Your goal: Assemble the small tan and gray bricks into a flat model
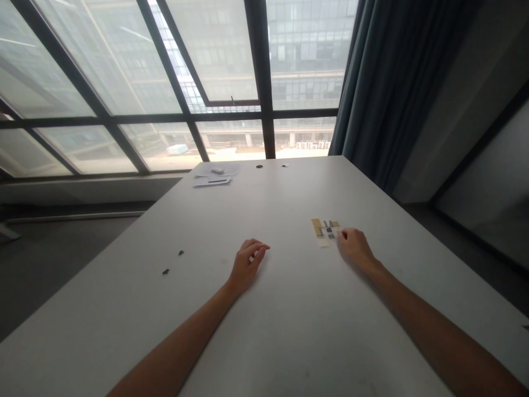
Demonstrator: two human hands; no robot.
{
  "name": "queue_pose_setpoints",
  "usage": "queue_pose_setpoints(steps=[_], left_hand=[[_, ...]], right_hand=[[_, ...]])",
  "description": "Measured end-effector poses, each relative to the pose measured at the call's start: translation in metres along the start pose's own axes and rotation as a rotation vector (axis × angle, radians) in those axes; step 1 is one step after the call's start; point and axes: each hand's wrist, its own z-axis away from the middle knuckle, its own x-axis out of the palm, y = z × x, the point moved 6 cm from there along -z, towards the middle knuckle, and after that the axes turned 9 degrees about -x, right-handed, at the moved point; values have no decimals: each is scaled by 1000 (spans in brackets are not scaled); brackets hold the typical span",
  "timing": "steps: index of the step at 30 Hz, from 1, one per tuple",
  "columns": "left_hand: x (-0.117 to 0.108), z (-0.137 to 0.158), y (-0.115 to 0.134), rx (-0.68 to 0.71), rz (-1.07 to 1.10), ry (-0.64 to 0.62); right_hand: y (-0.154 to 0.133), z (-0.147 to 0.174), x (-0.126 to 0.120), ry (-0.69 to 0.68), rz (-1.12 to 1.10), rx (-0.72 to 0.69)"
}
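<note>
On the white tabletop [285,309], my left hand [247,264] lies near the middle. Its fingers are loosely curled, thumb tip against the forefinger, with nothing visible between them. Farther right is a flat cluster of small yellow, grey and pale pieces [325,230]; whether they lie loose or on a clear sheet is too small to tell. My right hand [354,245] is at the cluster's right edge, thumb and fingers pinched together. Whatever is in that pinch, if anything, is hidden by the fingers.
Two small dark pieces [181,253] lie apart on the left side. Toward the far left edge are white papers [211,181] with a dark strip and a small white object on them. A dark round disc [259,166] sits at the far edge, before the windows. A blue curtain [372,99] hangs right.
</note>
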Motion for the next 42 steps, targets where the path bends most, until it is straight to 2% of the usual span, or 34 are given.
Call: queue_pose_setpoints(steps=[3,7,9,13,17,21,25,42], left_hand=[[1,0,1,1,2,-9],[4,0,2,3,-1,-39],[6,0,2,-5,-13,-64],[8,1,-4,-83,-12,-61],[9,2,-11,-152,17,-55],[18,4,-16,-194,-28,-159],[25,7,-15,-184,-128,-244],[24,7,-6,-152,-183,-252]], right_hand=[[-13,-4,-22,33,-45,-28],[-61,4,-34,5,-94,-163],[-93,15,-25,-69,-117,-242],[-149,36,9,-194,-182,-352],[-183,48,44,-291,-212,-424],[-193,53,63,-311,-211,-475],[-189,57,69,-279,-199,-501],[-186,58,67,-220,-207,-527]])
